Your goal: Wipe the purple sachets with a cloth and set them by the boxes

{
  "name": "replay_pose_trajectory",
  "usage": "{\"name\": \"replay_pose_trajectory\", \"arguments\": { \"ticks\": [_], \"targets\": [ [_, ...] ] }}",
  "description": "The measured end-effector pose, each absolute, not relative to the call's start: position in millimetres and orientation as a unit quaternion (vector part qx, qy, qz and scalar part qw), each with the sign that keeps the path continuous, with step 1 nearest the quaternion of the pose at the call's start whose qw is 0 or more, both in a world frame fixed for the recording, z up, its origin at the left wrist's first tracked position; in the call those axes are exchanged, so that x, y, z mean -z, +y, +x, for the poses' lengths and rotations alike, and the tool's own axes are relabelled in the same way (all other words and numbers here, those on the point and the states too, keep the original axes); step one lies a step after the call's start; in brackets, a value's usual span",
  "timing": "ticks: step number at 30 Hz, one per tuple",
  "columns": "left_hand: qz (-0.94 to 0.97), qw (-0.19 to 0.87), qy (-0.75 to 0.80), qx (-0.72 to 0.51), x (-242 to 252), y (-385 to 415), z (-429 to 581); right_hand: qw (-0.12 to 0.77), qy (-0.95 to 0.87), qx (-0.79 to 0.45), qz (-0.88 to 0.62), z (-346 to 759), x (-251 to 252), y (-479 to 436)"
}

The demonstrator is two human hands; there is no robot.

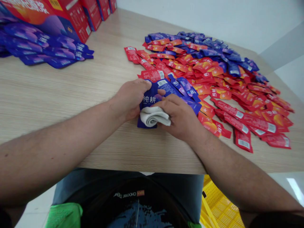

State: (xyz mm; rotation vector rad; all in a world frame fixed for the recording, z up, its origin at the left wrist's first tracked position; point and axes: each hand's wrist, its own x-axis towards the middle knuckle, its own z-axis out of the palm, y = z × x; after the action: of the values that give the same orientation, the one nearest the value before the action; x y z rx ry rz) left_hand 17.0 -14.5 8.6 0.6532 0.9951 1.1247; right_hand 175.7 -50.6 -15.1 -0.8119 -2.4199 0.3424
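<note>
My left hand [131, 98] grips the upper left edge of a blue pouch [147, 99] printed with white characters, its thumb lying on the front. My right hand [179, 115] is closed around a folded, rolled white cloth [154, 116], which rests against the lower part of that pouch. The pouch is tilted just above the table near its front edge; the fingers behind it are partly hidden. Just beyond and to the right of my hands lie more blue pouches [187, 87], among red ones [152, 75].
A large heap of red and blue pouches [206, 68] spreads over the right of the wooden table [47, 104]. Blue pouches [54, 50] lie stacked at the left, before red boxes [78, 22]. A yellow plastic crate [220, 205] stands below the table at right.
</note>
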Motion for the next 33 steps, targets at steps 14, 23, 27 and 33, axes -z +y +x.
{"name": "replay_pose_trajectory", "arguments": {
  "ticks": [14, 23, 27, 33],
  "targets": [
    [0.287, 0.698, 0.452, -0.476, -9.9, -12.5, 14.4, 0.207, -0.926, -0.164, -0.269, 175.3, 15.5, -51.0],
    [0.294, 0.698, 0.446, -0.476, -11.4, -12.1, 12.7, 0.206, -0.925, -0.148, -0.283, 177.2, 14.4, -49.5],
    [0.295, 0.693, 0.448, -0.481, -12.3, -12.9, 13.6, 0.256, -0.905, -0.143, -0.307, 177.7, 13.7, -48.7],
    [0.288, 0.692, 0.445, -0.490, -11.5, -13.1, 14.4, 0.249, -0.906, -0.136, -0.314, 178.1, 13.6, -48.7]
  ]
}}
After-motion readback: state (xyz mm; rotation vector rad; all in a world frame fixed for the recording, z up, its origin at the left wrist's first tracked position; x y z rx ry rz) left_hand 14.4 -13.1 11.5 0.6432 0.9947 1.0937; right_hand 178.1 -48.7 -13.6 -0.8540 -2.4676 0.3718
